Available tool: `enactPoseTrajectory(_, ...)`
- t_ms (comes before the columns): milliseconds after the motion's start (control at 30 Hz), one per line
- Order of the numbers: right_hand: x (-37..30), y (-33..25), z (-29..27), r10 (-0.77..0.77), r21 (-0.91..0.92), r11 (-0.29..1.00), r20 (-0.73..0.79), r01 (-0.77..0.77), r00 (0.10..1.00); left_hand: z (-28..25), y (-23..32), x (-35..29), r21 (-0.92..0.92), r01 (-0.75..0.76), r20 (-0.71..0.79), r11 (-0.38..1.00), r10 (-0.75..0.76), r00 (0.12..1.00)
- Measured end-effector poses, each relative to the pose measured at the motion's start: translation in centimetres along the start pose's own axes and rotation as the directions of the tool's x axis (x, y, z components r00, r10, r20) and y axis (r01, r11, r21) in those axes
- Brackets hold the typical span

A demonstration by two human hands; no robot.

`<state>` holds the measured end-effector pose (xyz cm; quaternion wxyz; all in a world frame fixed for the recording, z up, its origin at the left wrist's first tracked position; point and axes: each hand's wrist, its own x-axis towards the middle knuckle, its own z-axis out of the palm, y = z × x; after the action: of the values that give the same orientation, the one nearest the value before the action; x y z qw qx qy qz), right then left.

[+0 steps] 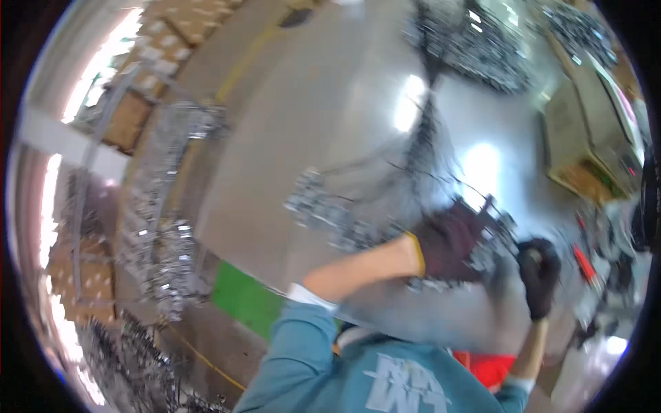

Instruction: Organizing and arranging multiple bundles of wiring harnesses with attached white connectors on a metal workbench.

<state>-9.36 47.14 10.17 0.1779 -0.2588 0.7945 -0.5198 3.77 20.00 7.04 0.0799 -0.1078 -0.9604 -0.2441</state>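
Observation:
My left hand (451,241), in a dark glove with a yellow cuff, is closed around a silver tinsel branch. Its shiny foil tufts (348,230) stretch leftward over the grey tabletop (275,151), and more tufts show between my two hands. Thin dark branches (423,144) run away from the left hand toward the far side. My right hand (539,275), in a black glove, is curled closed just right of the tinsel. What its fingers hold, if anything, is hidden. Motion blur softens the area around both hands.
A bushy silver tinsel pile (482,51) lies on the far side. At right stand a cardboard box (585,131) and a red-handled tool (584,263) among clutter. Leftward, tinsel bundles (172,261) hang by a metal rack, with stacked cartons (86,275) behind. A green patch (242,297) borders the tabletop.

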Motion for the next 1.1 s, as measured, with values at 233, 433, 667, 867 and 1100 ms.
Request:
enactPoseTrajectory(233,2.6,-3.1,3.2,-0.167,0.051,0.983,-0.14,0.176,0.976,-3.8,-2.0,0.0,0.065,-0.043,0.108,0.997,0.036,0.993)
enactPoseTrajectory(433,4.1,-1.9,3.0,-0.227,-0.08,0.972,-0.05,0.223,0.973,-2.0,-1.8,0.1,0.028,-0.038,0.022,0.999,0.038,0.999)
enactPoseTrajectory(667,5.4,-2.4,3.1,-0.345,-0.156,0.928,-0.023,0.338,0.938,-2.2,-1.2,0.1,0.034,-0.012,0.004,0.999,0.012,1.0)
enactPoseTrajectory(867,6.1,-2.8,4.8,-0.323,-0.139,0.938,-0.013,0.318,0.946,-2.4,-1.6,-0.2,0.178,-0.042,0.025,0.983,0.038,0.999)
enactPoseTrajectory(1100,8.2,-2.3,3.3,-0.47,-0.412,0.753,0.212,0.514,0.857,-1.7,-1.6,0.6,0.16,-0.027,-0.02,0.987,0.03,0.999)
